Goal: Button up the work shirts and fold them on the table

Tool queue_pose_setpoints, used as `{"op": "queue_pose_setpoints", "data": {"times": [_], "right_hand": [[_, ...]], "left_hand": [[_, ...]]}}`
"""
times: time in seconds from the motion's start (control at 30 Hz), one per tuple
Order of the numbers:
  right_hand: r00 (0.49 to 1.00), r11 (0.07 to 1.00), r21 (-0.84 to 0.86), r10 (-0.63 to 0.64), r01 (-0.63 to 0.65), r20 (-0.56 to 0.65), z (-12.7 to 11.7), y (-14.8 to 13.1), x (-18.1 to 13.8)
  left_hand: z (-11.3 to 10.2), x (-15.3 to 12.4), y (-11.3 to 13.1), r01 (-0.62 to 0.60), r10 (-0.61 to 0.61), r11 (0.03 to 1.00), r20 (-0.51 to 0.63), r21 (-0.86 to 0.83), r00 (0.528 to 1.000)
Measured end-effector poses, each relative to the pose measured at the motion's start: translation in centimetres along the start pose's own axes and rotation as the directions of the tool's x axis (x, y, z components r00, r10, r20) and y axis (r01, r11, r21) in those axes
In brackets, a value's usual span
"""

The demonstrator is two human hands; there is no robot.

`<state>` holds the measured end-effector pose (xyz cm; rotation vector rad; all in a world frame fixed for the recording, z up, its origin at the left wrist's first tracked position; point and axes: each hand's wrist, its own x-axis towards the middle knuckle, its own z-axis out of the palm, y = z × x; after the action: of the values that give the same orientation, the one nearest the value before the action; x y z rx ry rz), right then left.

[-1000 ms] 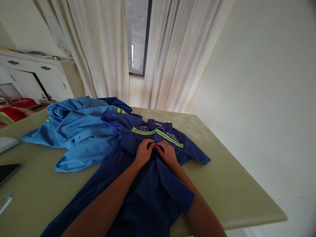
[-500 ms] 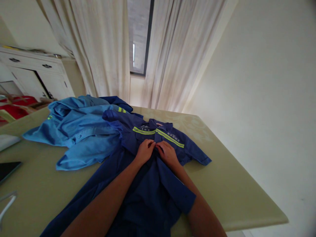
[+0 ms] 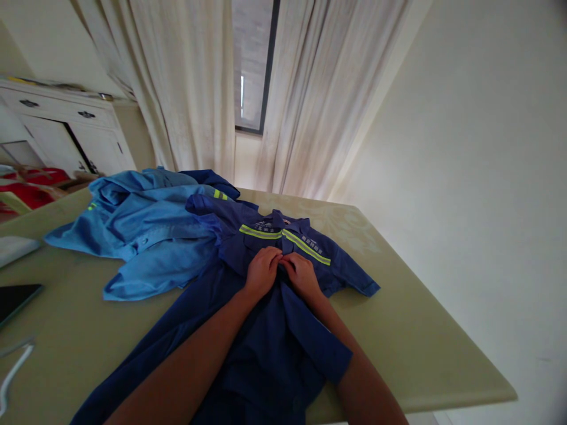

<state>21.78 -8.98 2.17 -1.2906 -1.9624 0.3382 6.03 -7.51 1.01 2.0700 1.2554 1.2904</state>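
Note:
A dark blue work jacket [image 3: 252, 251] with yellow-green reflective strips and white lettering lies face up on the table, collar pointing away from me. My left hand [image 3: 264, 270] and my right hand [image 3: 301, 273] meet at its front opening, just below the chest strip. Both have their fingers closed in a pinch on the jacket's front edge; a button there, if any, is hidden by the fingertips. Dark blue cloth spreads down between and under my forearms, and one flap lies over my right forearm.
Light blue garments [image 3: 155, 236] are heaped on the table [image 3: 398, 348] at the left. Near the left edge are a dark flat device [image 3: 18, 300], a white object [image 3: 16, 249] and a white hanger-like piece [image 3: 15, 372]. Curtains [image 3: 186, 88] and a white cabinet [image 3: 57, 127] stand behind.
The view has shifted slightly. Both hands stay at the same spot on the jacket front, with only small movements of the fingers.

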Motion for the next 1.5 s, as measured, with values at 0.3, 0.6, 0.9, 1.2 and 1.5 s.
{"op": "queue_pose_setpoints", "data": {"times": [0.3, 0.6, 0.9, 1.2, 1.5], "right_hand": [[0.972, 0.980, 0.058, 0.196, -0.190, -0.130, 0.3, 1.0, 0.1], [0.882, 0.948, 0.153, 0.316, -0.279, -0.350, -0.3, 3.4, 0.5], [0.931, 0.917, -0.195, 0.315, -0.348, -0.183, -1.8, 5.7, -0.7], [0.951, 0.879, -0.374, 0.310, -0.296, -0.023, 0.1, 6.2, -0.7], [0.848, 0.861, -0.301, 0.481, -0.409, 0.224, -4.9, 4.7, 4.4]], "left_hand": [[0.2, 0.1, 0.1, -0.060, 0.060, 0.997, -0.010, -0.048, 0.998], [0.3, 0.1, -0.9, 0.019, -0.021, 1.000, 0.170, 0.012, 0.985], [0.2, 2.5, -2.6, 0.041, -0.169, 0.896, 0.255, 0.442, 0.952], [-0.7, 5.3, -4.0, 0.084, -0.268, 0.858, 0.303, 0.507, 0.914], [-11.8, -6.8, -0.8, -0.185, 0.006, 0.948, 0.567, 0.258, 0.824]]}}
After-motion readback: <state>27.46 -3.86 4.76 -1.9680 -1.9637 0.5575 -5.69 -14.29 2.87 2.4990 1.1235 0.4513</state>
